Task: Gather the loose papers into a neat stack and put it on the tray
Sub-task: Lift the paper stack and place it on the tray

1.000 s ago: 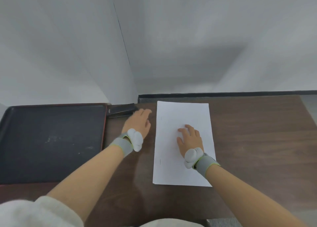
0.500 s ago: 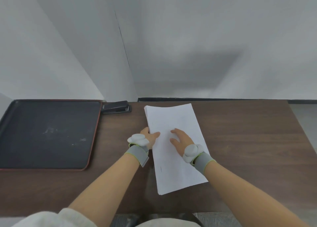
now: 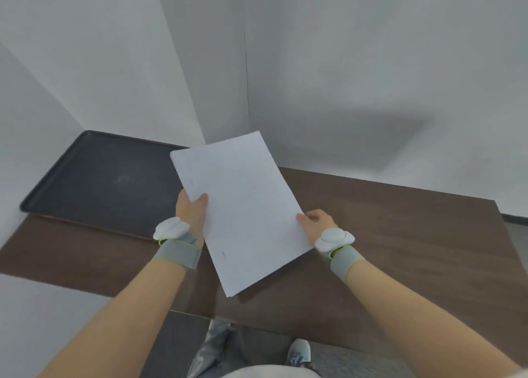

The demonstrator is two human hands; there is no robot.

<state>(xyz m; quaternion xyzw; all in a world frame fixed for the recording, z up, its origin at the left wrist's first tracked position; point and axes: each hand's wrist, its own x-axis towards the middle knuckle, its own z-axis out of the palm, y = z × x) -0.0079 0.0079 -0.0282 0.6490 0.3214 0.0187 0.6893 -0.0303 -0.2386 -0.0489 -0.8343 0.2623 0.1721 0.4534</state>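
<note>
Stack (image 3: 245, 212) raised off table (image 3: 385, 235), flat 0.5 s ago | left hand (image 3: 191, 209) clamped on left edge | right hand (image 3: 317, 223) clamped on right edge | tray (image 3: 94, 183) bare.

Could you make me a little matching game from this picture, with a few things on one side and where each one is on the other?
Things:
1. stack of papers
2. tray
3. left hand
4. right hand

Places or states:
A. lying on the left part of the brown table, with nothing on it
B. gripping the stack's right edge
C. held up off the table, between both hands
D. gripping the stack's left edge, thumb on top

Pairs: 1-C, 2-A, 3-D, 4-B
</note>
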